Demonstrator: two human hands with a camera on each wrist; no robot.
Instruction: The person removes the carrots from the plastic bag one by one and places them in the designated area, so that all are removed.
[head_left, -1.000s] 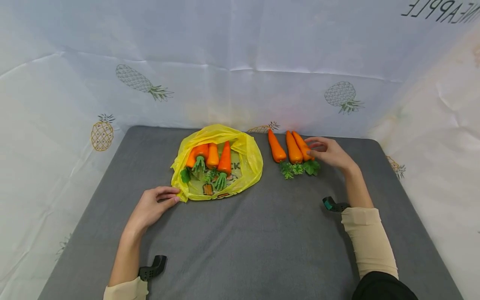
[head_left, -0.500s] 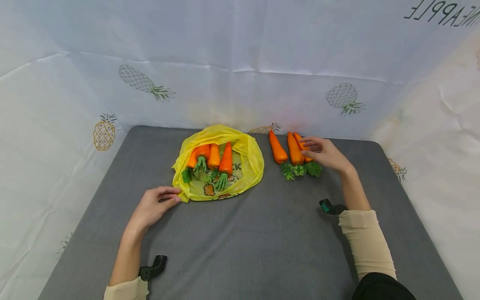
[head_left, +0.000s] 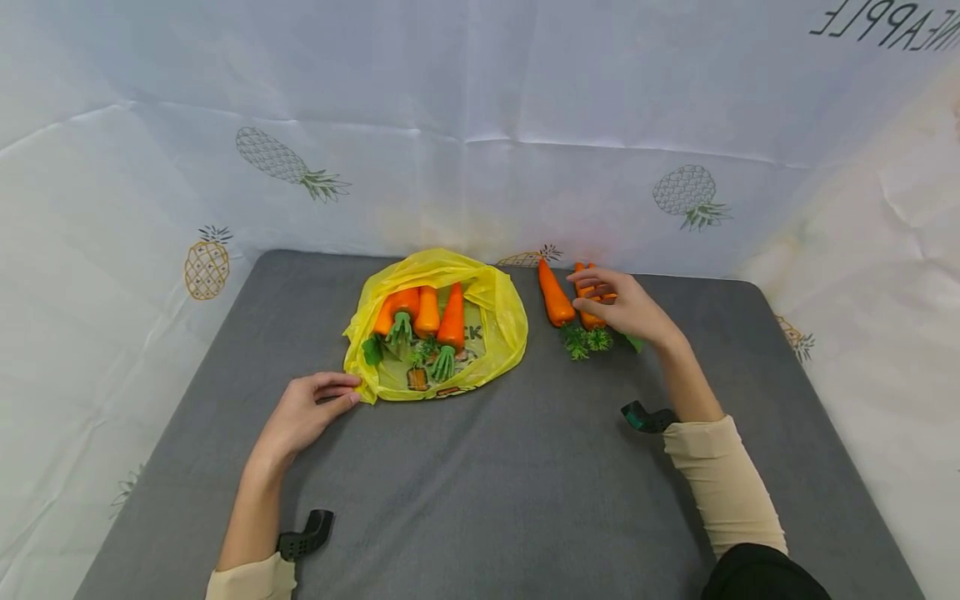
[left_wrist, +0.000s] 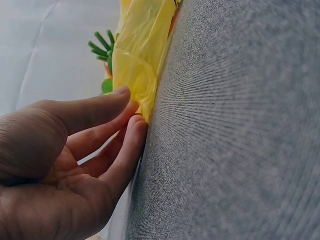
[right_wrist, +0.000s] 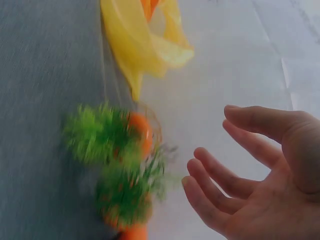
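Observation:
A yellow plastic bag [head_left: 501,321] lies with its mouth open on the table, several carrots inside, one of them a carrot [head_left: 452,321] with a green stub top. My left hand [head_left: 306,415] pinches the bag's near left corner; in the left wrist view the thumb and fingertips meet at the yellow film [left_wrist: 132,65]. Over the carrots right of the bag is my right hand [head_left: 630,308], fingers spread and nothing in them. It partly hides two carrots, one of them the nearer carrot [head_left: 590,319]. Left of these lies another carrot [head_left: 553,293].
A grey cloth covers the table [head_left: 480,483]. Behind it hangs a white curtain [head_left: 480,200] with pineapple prints, close to the carrots' tips. Leafy green tops [head_left: 581,340] of the loose carrots point toward the front.
My right hand has moved left, from beside the rightmost carrot to above the pair, its fingers off them. The left hand and the bag have stayed in place.

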